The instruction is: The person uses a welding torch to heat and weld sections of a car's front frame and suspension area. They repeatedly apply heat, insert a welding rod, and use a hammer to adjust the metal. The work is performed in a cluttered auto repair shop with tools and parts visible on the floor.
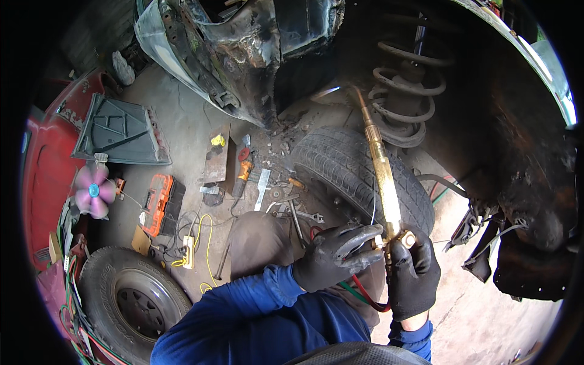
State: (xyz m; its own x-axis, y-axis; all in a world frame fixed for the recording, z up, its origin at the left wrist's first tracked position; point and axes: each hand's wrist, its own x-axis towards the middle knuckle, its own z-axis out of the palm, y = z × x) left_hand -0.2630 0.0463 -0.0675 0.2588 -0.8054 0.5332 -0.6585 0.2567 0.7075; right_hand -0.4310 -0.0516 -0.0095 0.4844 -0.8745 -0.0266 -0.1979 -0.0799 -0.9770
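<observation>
A gloved left hand (334, 255) pinches the valve end of a brass welding torch (382, 173) with curled fingers; the gloved right hand (413, 274) clenches its handle. The torch points up toward a coil spring (404, 97), above a tyre (359, 173).

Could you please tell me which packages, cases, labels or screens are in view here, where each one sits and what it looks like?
Tool case: on the concrete floor left of the person's knee, rectangular, orange with black trim.
Cardboard piece: just below that case, small, flat, brown.
Power strip: beside the cardboard, narrow, pale, with a yellow cord.
No screens or signs show; any labels are too small to tell.
</observation>
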